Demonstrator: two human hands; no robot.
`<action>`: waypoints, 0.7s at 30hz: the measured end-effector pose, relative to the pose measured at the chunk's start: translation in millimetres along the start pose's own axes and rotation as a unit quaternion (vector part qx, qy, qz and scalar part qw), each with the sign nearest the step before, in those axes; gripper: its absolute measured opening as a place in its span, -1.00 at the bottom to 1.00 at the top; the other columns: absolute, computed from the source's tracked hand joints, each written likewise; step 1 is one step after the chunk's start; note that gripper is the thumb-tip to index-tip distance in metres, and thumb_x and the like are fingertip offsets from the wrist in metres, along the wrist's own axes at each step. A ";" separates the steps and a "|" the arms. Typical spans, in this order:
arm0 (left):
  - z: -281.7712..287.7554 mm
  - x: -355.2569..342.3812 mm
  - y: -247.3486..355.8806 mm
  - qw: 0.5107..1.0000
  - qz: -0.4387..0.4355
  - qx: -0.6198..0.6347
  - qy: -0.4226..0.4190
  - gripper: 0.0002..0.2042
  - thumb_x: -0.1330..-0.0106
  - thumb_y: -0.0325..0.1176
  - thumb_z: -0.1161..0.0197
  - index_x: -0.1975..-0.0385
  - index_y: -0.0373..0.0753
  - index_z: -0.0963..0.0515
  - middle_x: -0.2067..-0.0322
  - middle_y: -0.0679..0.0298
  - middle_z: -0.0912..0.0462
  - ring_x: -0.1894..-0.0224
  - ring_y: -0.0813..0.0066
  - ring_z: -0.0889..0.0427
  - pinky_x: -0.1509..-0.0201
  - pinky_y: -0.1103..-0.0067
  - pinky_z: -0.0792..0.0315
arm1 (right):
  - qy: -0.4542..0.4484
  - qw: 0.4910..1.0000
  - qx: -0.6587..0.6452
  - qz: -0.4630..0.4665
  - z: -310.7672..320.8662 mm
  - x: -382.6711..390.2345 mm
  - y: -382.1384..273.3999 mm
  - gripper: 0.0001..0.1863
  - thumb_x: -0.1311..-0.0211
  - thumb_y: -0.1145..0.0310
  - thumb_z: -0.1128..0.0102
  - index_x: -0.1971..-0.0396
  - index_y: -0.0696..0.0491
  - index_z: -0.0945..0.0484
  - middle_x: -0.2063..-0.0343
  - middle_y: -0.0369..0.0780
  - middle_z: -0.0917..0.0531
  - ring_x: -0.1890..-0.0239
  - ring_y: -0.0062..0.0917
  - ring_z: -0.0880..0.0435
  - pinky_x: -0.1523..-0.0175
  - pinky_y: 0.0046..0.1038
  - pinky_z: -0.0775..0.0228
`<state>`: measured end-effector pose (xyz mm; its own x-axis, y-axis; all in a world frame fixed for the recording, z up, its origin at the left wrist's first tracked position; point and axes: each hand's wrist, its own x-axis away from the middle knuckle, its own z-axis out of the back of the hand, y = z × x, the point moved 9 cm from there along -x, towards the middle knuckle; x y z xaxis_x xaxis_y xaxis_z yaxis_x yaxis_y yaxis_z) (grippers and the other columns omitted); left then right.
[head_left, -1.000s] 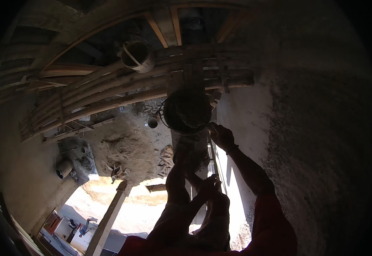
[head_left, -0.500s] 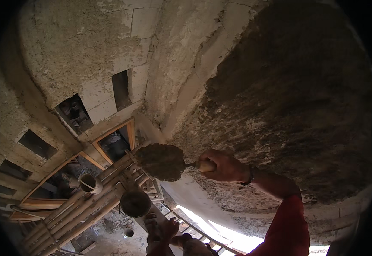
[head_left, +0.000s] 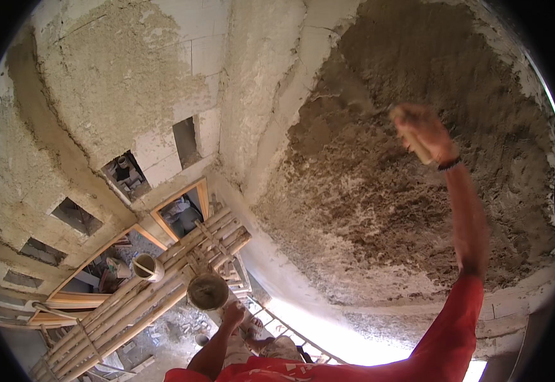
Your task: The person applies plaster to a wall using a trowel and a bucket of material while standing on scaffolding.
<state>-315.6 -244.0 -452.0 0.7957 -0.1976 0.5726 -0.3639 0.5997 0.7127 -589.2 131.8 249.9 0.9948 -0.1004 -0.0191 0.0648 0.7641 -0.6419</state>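
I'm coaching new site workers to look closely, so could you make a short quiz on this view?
1. Which hand grips the pale handle?

2. True or false: the raised arm wears a dark bracelet.

3. Which is nearest the left hand?
a) the white bucket
b) the dark bucket
c) the wall opening

Key:
1. The right hand.
2. True.
3. b
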 end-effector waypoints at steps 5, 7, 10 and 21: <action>30.2 15.8 -52.4 0.992 0.074 0.089 0.042 -0.65 -0.23 -0.23 -0.18 0.09 -0.36 -0.55 0.10 -0.13 -0.61 -0.02 -0.02 -0.58 -0.09 0.26 -0.43 | 0.205 0.954 0.129 0.174 111.0 21.6 -83.8 -0.46 -0.31 0.13 -0.20 -0.17 0.15 -0.43 0.45 -0.22 -0.65 0.53 -0.66 -0.61 0.53 -0.66 -0.52; 77.0 61.2 14.0 0.990 0.127 0.051 0.033 -0.65 -0.21 -0.27 -0.20 0.09 -0.37 -0.54 0.11 -0.13 -0.62 -0.01 -0.03 -0.59 -0.04 0.27 -0.45 | 0.206 0.958 0.168 0.105 87.8 40.9 -60.6 -0.44 -0.34 0.08 -0.15 -0.18 0.16 -0.40 0.45 -0.26 -0.62 0.56 -0.69 -0.56 0.56 -0.69 -0.47; 86.4 57.9 -25.6 0.991 0.079 0.043 0.097 -0.64 -0.19 -0.26 -0.22 0.10 -0.39 -0.54 0.10 -0.18 -0.60 -0.05 -0.06 -0.56 -0.07 0.27 -0.43 | 0.044 0.982 0.075 0.167 -2.9 51.9 -48.2 -0.44 -0.36 -0.01 -0.08 -0.16 0.11 -0.42 0.36 -0.21 -0.61 0.59 -0.68 -0.51 0.59 -0.64 -0.45; 57.2 65.4 -149.3 0.911 -0.039 -0.400 -0.090 -0.73 -0.12 -0.26 -0.27 0.34 -0.36 -0.62 0.27 -0.08 -0.68 0.15 -0.04 -0.66 0.08 0.24 -0.52 | -0.021 0.954 0.299 0.010 -98.0 -41.1 63.3 -0.64 -0.38 0.24 -0.01 -0.03 0.14 -0.49 0.40 -0.14 -0.62 0.55 -0.36 -0.58 0.27 -0.18 -0.53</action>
<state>-236.9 -390.8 -497.7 0.6849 -0.3445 0.6421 0.2165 0.9376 0.2721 -633.7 121.8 134.9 0.9978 -0.0657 0.0111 0.0664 0.9937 -0.0897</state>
